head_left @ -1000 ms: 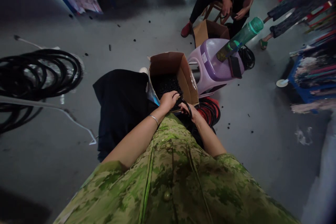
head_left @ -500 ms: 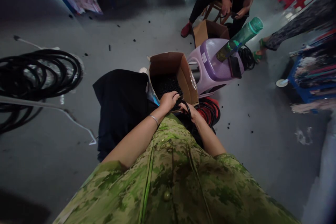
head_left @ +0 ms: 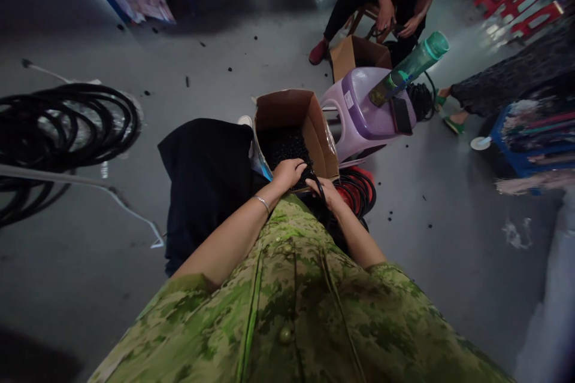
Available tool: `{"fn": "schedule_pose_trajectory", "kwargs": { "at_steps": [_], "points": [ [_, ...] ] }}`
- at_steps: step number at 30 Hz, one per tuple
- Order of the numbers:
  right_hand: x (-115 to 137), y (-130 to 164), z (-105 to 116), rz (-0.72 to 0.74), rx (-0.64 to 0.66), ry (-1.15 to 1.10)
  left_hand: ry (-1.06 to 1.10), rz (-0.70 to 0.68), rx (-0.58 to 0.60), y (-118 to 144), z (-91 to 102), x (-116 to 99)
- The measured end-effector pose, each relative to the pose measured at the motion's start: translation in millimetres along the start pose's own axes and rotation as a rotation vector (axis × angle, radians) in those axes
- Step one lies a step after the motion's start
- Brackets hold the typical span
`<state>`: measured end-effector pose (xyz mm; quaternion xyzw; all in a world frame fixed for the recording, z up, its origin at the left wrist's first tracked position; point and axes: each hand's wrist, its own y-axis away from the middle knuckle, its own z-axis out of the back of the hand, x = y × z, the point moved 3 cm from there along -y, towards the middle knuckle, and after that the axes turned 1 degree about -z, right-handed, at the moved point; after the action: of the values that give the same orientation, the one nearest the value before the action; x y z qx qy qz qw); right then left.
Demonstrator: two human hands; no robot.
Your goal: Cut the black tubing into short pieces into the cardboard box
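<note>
Here the left hand point(head_left: 288, 171) rests at the near edge of an open brown cardboard box point(head_left: 294, 109) that is part-filled with small black pieces point(head_left: 284, 145), its fingers curled down onto that black heap; whether they pinch one of the pieces cannot be told. Just beside it, the right hand point(head_left: 327, 192) is closed around a thin black rubber ring point(head_left: 320, 184), which arcs up between the two hands at the box's near rim. The box stands on the grey floor point(head_left: 179, 60) just in front of the person's lap, which is covered by dark cloth point(head_left: 206, 173). Beside the right hand lies a stack of black and red rings point(head_left: 359, 188). Behind the box stands a lilac plastic stool point(head_left: 359, 116) carrying a green drinking bottle point(head_left: 411, 66) and a dark phone point(head_left: 402, 115). Farther off, another person sits with both hands point(head_left: 398, 18) busy above a second cardboard box point(head_left: 354, 54). To the far left, a large coil of black hose point(head_left: 67, 125) lies on the floor.
</note>
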<state>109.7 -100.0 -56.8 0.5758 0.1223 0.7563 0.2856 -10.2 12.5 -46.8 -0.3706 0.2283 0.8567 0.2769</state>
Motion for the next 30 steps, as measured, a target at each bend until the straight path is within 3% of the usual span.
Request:
{"fn": "schedule_pose_trajectory", "kwargs": {
  "at_steps": [18, 30],
  "points": [
    [-20.9, 8.9, -13.4, 0.012, -0.141, 0.078, 0.103, 0.135, -0.063, -3.5, -3.5, 9.0],
    [-7.3, 0.4, 5.7, -0.073, -0.013, 0.135, 0.021, 0.057, -0.004, -3.3, -0.9, 5.8]
  ]
}}
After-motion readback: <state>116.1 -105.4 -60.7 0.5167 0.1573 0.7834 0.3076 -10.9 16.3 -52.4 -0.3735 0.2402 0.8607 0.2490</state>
